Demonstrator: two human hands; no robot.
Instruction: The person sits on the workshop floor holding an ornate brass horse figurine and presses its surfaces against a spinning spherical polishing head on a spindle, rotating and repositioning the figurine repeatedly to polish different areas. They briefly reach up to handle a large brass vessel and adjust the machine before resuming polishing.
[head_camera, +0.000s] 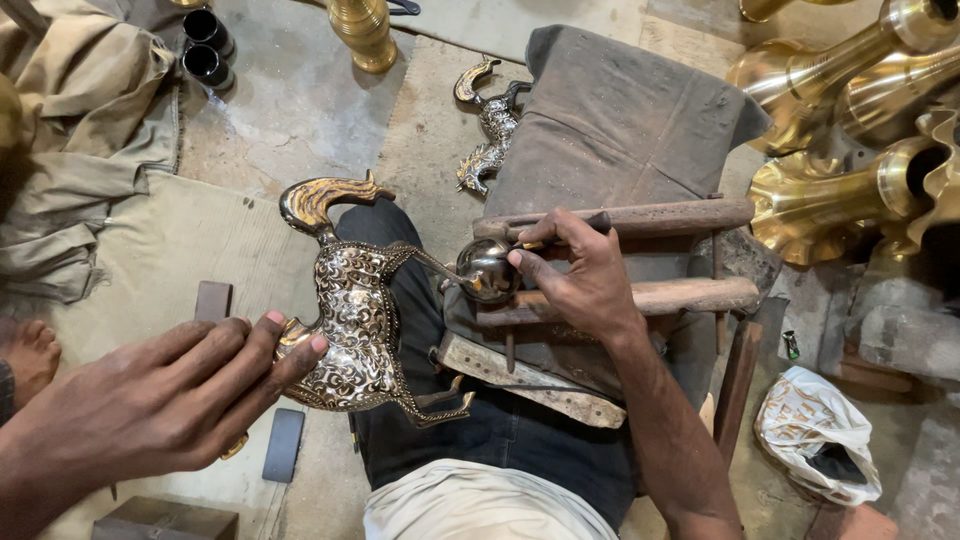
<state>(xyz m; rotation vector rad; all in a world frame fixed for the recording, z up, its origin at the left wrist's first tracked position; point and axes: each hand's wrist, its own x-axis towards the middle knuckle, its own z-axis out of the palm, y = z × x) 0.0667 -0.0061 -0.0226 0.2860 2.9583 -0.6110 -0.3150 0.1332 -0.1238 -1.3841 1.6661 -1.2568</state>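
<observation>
Here an engraved brass bird figure (355, 320) is steadied on the lap by the left hand (170, 400), fingers spread flat against its side; its round head (487, 270) is propped on a wooden rest (650, 296) and pinched by the closed right hand (580, 275), a thin tool (570, 228) apparently gripped too. Engraving seems in hand; a steady grip is called for next. A crumpled white bag (815, 425) with brown pattern lies on the floor, lower right

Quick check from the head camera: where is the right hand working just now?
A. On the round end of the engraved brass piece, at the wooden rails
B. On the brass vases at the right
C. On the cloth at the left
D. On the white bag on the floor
A: the right hand pinches a slim tool against the round end of the engraved brass piece, beside the wooden rails, while the left hand steadies the body.
</observation>
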